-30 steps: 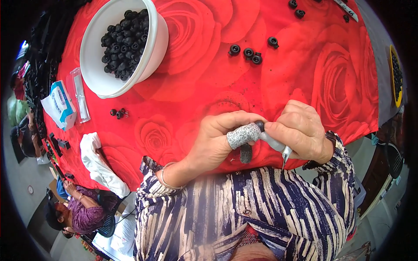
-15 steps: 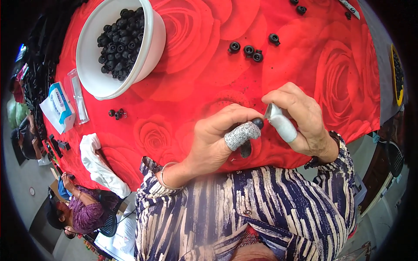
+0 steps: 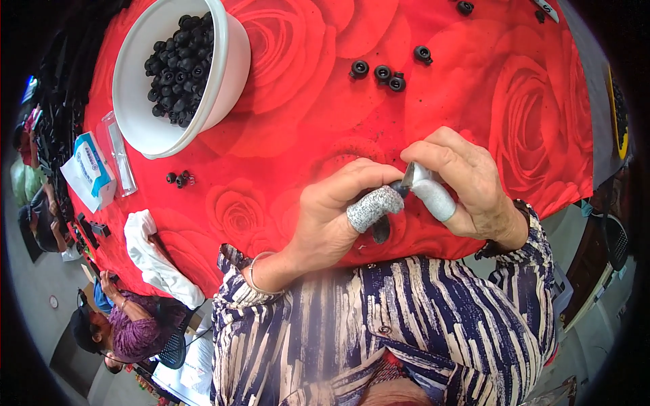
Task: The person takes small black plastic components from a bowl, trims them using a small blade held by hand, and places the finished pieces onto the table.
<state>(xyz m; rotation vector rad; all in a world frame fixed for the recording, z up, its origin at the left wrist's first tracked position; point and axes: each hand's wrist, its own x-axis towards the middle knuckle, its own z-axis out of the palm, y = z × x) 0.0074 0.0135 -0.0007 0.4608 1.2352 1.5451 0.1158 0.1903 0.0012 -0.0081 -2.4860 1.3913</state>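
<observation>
Covering most of our view, a red rose-print tablecloth (image 3: 291,111) lies under everything on the table, and we get the wearer's striped shirt (image 3: 325,325) along its near edge. Next we have a white bowl (image 3: 233,78) at the far left, partly filled with a pile of black knobs (image 3: 179,71). We log a co-worker (image 3: 139,335) in a purple top, lower left, off the table. Both hands meet near the table's close edge: the right hand (image 3: 474,183) is closed, pinching a small blade between its fingertips, one digit in a pale wrap (image 3: 437,203); the left hand (image 3: 328,210) is closed too, gripping a black piece between two digits, the lower one in a speckled grey wrap (image 3: 374,208). We see a crumpled white cloth (image 3: 159,264) to their left, then a white-and-blue box (image 3: 98,176) with a clear plastic case (image 3: 122,159) just beside it. Four loose knobs (image 3: 382,73) sit beyond the hands, and a small cluster (image 3: 181,179) lies near the bowl. Smallest, we mark the blade (image 3: 408,176), which seems to touch the black piece (image 3: 401,190) at the left fingertips; we can't tell whether the dark end below the grey wrap belongs to it.
</observation>
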